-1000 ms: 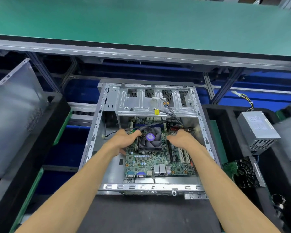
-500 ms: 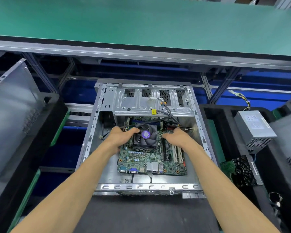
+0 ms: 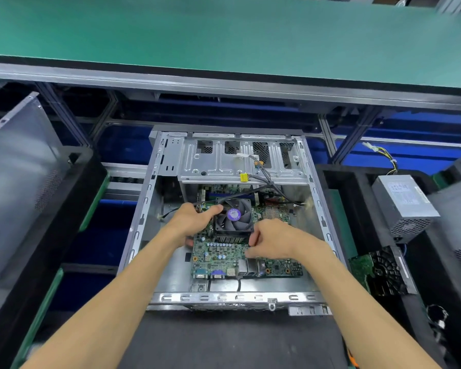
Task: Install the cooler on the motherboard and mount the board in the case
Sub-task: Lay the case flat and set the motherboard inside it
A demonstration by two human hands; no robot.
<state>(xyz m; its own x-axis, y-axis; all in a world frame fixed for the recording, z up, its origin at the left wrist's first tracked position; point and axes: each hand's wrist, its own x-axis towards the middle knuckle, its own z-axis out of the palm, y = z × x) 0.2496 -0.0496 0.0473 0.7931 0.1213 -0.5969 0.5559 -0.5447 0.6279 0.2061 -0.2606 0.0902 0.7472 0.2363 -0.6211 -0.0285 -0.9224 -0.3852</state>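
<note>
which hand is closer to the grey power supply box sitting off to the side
Right. The right hand rests on the motherboard beside the cooler fan, on the side toward the power supply. The left hand is across the fan, farther away.

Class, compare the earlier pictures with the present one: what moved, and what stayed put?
The right hand shifted from the far side of the green motherboard toward its near edge, beside the black cooler fan. The left hand kept its grip at the fan's left. The grey power supply stayed put.
</note>
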